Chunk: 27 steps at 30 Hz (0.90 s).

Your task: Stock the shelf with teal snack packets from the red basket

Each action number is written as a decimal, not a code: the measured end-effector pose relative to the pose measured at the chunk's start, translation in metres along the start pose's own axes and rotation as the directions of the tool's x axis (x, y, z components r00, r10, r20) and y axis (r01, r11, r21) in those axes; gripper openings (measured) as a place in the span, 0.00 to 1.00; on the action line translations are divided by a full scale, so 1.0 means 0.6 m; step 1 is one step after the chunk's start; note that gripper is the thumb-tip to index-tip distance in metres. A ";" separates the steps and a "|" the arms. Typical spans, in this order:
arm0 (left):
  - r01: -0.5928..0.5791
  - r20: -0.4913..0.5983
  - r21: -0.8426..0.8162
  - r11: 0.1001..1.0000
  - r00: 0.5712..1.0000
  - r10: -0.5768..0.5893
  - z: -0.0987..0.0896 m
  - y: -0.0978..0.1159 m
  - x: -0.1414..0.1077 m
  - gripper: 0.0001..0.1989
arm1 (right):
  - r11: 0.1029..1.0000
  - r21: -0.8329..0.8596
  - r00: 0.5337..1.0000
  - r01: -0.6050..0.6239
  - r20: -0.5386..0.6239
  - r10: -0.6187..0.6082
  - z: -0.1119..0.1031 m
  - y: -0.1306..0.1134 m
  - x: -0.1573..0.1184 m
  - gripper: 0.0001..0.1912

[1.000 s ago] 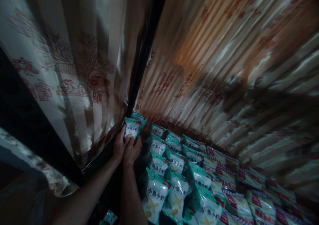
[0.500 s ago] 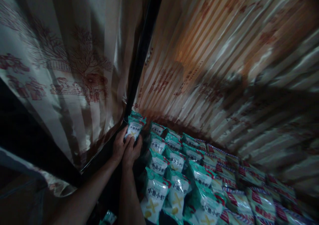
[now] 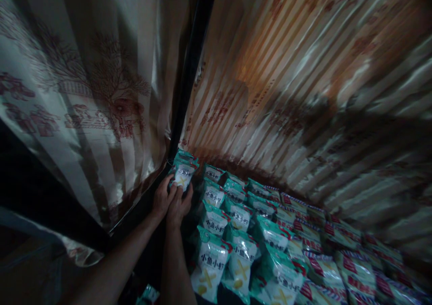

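Observation:
Between my two hands is a green-and-white snack bag (image 3: 183, 176), upright in the back left corner, with its printed front facing me. My left hand (image 3: 162, 196) is closed around the bag's left side. Against its lower front and right side, my right hand (image 3: 180, 202) is closed too, thumb on the front. Right behind the held bag, the green top of another snack bag (image 3: 185, 155) shows. The fingers behind the bag are hidden.
To the right stand rows of matching green-and-white bags (image 3: 212, 262), then red-and-white snack bags (image 3: 354, 273). Printed, pleated curtains (image 3: 111, 93) rise at left and back, meeting at a dark post (image 3: 191, 66). A green packet (image 3: 148, 294) lies low beside my forearms.
The held bag has shifted very slightly to the right and down at its top. Both hands keep nearly the same place and grip.

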<state>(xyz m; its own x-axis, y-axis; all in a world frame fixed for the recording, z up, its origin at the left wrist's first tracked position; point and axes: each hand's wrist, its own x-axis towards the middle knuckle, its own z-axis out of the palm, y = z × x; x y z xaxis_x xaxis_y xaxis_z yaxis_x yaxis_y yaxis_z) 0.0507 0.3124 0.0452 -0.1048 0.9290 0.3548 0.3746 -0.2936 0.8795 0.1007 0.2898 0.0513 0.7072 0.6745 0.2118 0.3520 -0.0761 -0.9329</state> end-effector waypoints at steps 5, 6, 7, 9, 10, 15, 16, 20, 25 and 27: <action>-0.082 -0.027 0.075 0.994 0.996 0.084 -0.004 0.006 0.000 0.20 | 0.991 0.069 0.992 -0.115 -0.036 0.117 -0.004 -0.005 0.000 0.32; -0.086 -0.021 0.080 0.993 0.996 0.087 -0.005 0.008 0.000 0.20 | 0.990 0.083 0.992 -0.113 -0.041 0.117 -0.005 -0.007 0.000 0.33; -0.088 -0.012 0.080 0.993 0.996 0.089 -0.006 0.010 0.000 0.20 | 0.989 0.099 0.992 -0.109 -0.046 0.114 -0.006 -0.008 0.000 0.33; -0.096 0.007 0.068 0.993 0.995 0.095 -0.009 0.014 0.000 0.20 | 0.987 0.121 0.992 -0.106 -0.050 0.113 -0.007 -0.008 -0.001 0.33; -0.100 0.012 0.060 0.993 0.995 0.100 -0.009 0.015 0.000 0.20 | 0.986 0.125 0.992 -0.111 -0.045 0.117 -0.007 -0.007 -0.001 0.33; -0.101 0.020 0.020 0.995 0.995 0.100 -0.007 0.013 -0.001 0.19 | 0.990 0.095 0.991 -0.109 -0.062 0.115 -0.004 0.002 -0.002 0.32; -0.092 0.017 0.017 0.996 0.996 0.092 -0.006 0.011 -0.001 0.19 | 0.993 0.076 0.993 -0.086 -0.070 0.091 -0.003 0.004 -0.002 0.31; -0.063 0.020 0.019 0.998 0.998 0.063 -0.005 0.006 0.000 0.17 | 1.000 0.012 0.998 -0.003 -0.060 0.004 -0.002 0.010 0.000 0.30; -0.084 0.085 -0.023 0.996 0.993 0.086 -0.011 0.012 0.002 0.17 | 0.996 -0.031 0.995 0.089 -0.049 -0.091 -0.003 0.009 0.005 0.31; -0.079 0.104 -0.042 0.996 0.991 0.083 -0.011 0.012 0.003 0.17 | 0.991 -0.038 0.990 0.127 -0.049 -0.129 -0.005 0.005 0.008 0.31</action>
<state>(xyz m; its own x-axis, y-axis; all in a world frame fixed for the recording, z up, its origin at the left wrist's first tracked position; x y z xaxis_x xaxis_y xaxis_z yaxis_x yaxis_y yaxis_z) 0.0469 0.3103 0.0542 0.0229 0.9200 0.3913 0.3430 -0.3748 0.8613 0.1067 0.2905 0.0501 0.6847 0.6422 0.3445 0.4625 -0.0175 -0.8865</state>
